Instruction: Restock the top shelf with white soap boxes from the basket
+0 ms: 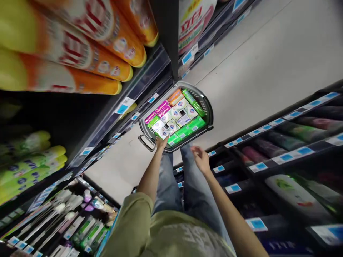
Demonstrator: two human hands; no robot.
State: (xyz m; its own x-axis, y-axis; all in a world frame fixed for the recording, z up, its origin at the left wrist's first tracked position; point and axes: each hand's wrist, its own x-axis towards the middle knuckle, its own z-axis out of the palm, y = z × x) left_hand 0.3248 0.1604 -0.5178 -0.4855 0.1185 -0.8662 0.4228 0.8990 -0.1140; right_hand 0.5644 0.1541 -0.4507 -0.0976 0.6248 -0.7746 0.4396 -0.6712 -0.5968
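Observation:
A dark shopping basket (208,103) sits low in front of my legs, filled with rows of small packs. Among them are white soap boxes (176,113), green packs (195,124), magenta packs (162,108) and orange packs (175,95). My left hand (161,143) reaches over the basket's near-left edge, its thumb and fingers around the end of a white soap box (163,133) in the corner. My right hand (200,159) hangs in the air just outside the near rim, fingers loosely curled and apart, with nothing visible in it.
Shelves with orange bottles (88,53) rise close on the left. Another shelf unit (281,157) with bottles and price tags runs along the right. Brushes (53,217) hang at the lower left. Pale floor (257,60) stretches beyond the basket. The basket's handle (147,142) sticks out at its left.

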